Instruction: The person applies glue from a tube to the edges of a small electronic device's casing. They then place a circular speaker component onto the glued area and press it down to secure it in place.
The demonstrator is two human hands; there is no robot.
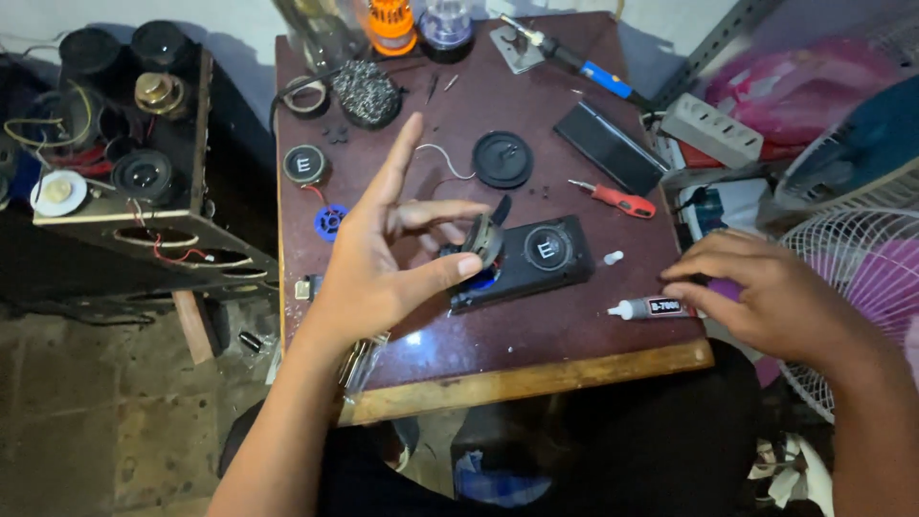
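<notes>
Left hand: the left hand [383, 258] is raised over the front left part of the table [536, 369], palm turned sideways, forefinger stretched up and away; thumb and middle fingers pinch a small round speaker driver [484, 239] on edge.
Right hand: the right hand [766, 292] lies low at the table's front right corner, fingers curled down over the rear end of a glue tube [656, 307]; whether they actually grip it cannot be told.
Glue tube: slim, clear, with a dark label band and a white nozzle pointing left, lying along the right front edge.
Tube cap: a small white cap [613, 258] lies just behind the nozzle.
Speaker housing: a black oblong housing [536, 260] with one round driver seated in it lies mid-table, just beyond the pinched driver.
Other items: a red-handled screwdriver [613, 199] and a flat black box [611, 146] toward the right edge; a black round disc [503, 158] at centre; a blue-handled soldering iron [574, 59] near the back edge.
Edges: the pale wooden front edge runs bare between the two forearms.
Open room: bare dark tabletop lies between the housing and the front edge.
</notes>
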